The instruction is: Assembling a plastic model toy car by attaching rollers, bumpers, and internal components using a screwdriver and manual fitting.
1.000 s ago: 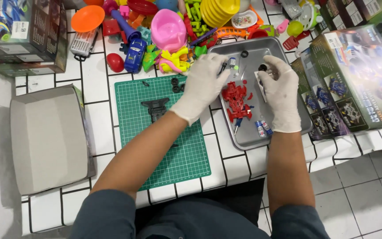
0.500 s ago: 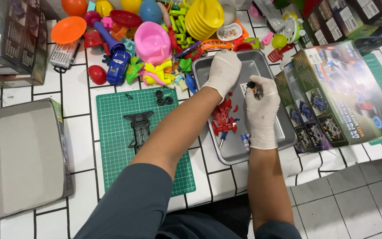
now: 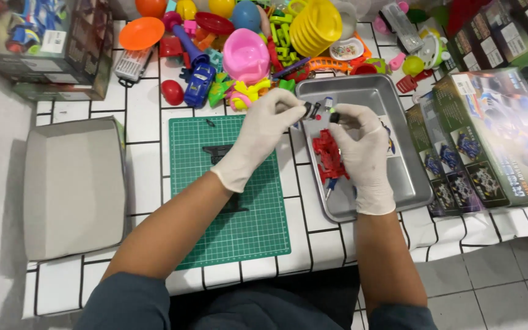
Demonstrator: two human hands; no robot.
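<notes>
Head view: a small black wheel-like part (image 3: 310,110) is pinched by the white-gloved left hand (image 3: 264,131) and the white-gloved right hand (image 3: 362,143), fingers closed, above the rectangular steel tray (image 3: 398,177); red plastic parts (image 3: 328,156) lie at six o'clock.

One view only: head cam, worn by the person, looking steeply down and slightly forward over the bench (image 3: 154,201). Close range, forearms fill the lower centre, lap at the bottom edge. Frame centres on the mat (image 3: 227,208) and tray (image 3: 398,122); left hand (image 3: 264,131) and right hand (image 3: 362,153) meet just above centre. Toy pile (image 3: 245,43) runs along the top edge, floor tiles (image 3: 508,281) bottom right. No second view, so no overlap.
</notes>
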